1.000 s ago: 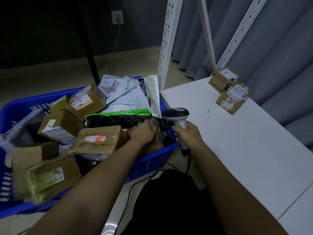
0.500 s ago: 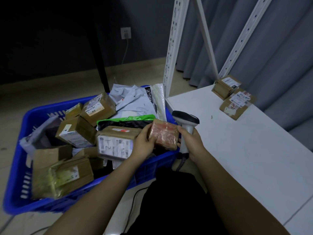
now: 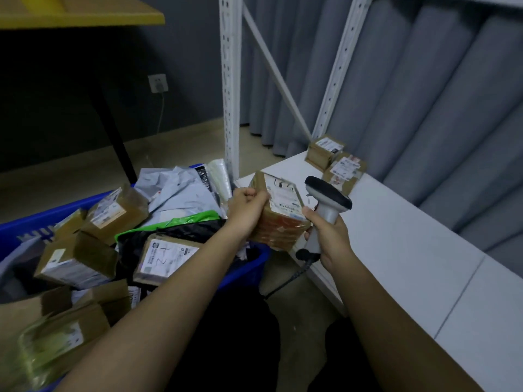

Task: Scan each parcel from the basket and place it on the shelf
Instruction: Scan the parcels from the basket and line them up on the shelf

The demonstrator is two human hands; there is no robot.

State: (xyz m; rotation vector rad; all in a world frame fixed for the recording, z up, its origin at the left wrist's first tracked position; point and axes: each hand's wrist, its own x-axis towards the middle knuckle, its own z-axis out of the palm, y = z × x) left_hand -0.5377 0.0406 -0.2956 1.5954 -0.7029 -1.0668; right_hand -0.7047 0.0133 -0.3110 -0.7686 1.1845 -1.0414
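Currently my left hand (image 3: 247, 210) grips one taped parcel (image 3: 278, 212) above the blue basket (image 3: 243, 274) (packed with boxes and mailers); right hand (image 3: 328, 236) clasps the scanner (image 3: 325, 206). Two parcels (image 3: 335, 159) sit on the shelf (image 3: 410, 250).

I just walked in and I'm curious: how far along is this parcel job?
Early on, it seems. Two labelled boxes already sit on the white shelf. The left hand holds a taped parcel, label up, beside the scanner gripped by the right hand. The blue basket is still heaped with parcels.
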